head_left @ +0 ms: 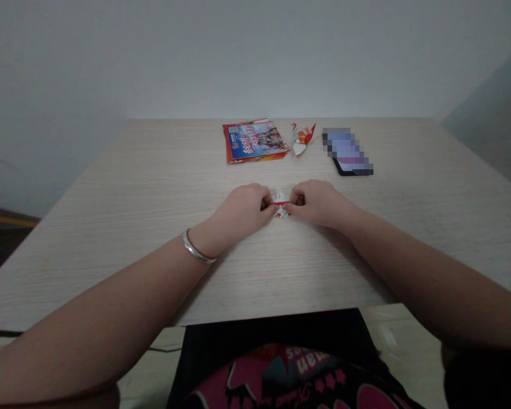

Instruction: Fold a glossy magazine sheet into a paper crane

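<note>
A small piece of folded paper (281, 197), white with red parts, lies between my hands at the middle of the table. My left hand (247, 209) pinches its left side with thumb and fingers, and a silver bangle (191, 247) circles that wrist. On the other side, my right hand (319, 203) pinches the paper's right edge. My fingers cover part of the paper, so its full shape is hidden. Beyond my hands sits a folded paper figure (302, 140) in white, red and orange with pointed ends.
A stack of colourful printed leaflets (255, 142) lies at the back, left of the paper figure. To the right rests a phone (348, 152) with a blurred screen. The pale wooden table (153, 170) meets a wall behind. A dark cable (2, 334) runs at lower left.
</note>
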Demonstrator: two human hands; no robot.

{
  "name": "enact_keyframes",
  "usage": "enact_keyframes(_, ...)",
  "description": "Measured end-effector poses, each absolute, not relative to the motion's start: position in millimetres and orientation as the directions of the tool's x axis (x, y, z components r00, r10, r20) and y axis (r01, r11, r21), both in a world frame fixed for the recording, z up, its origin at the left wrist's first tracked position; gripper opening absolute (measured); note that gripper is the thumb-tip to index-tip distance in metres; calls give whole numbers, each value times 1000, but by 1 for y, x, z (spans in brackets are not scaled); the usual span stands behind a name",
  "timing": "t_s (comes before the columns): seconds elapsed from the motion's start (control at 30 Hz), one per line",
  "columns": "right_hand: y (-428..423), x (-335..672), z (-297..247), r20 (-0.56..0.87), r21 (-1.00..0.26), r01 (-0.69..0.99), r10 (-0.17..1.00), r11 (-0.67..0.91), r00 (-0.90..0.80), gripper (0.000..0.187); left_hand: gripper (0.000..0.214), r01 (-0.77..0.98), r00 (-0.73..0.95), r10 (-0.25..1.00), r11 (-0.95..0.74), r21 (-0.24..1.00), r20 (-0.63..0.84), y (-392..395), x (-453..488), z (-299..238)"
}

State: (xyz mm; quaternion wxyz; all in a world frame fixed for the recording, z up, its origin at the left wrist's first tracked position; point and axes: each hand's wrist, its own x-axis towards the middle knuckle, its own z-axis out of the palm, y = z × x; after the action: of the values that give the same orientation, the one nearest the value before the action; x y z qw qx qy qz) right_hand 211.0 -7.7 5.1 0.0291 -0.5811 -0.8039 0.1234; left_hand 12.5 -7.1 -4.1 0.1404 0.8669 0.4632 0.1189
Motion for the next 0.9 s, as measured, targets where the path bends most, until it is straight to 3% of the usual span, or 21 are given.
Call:
enact_keyframes(0.33, -8, 210, 1, -48, -170, 926, 935, 338, -351, 27, 31, 794, 578, 812, -582, 176, 81, -12, 18, -4)
enact_keyframes(0.77, -7, 208, 0, -44, -111, 927, 930, 358, -364, 26, 29, 823, 552, 832, -555, 119, 63, -14, 21, -4)
enact_keyframes(0.9, -10, 210, -1, -10, -117, 920, 926, 374, -378, 25, 22, 791, 581, 806, -591, 156, 110, -13, 17, -7)
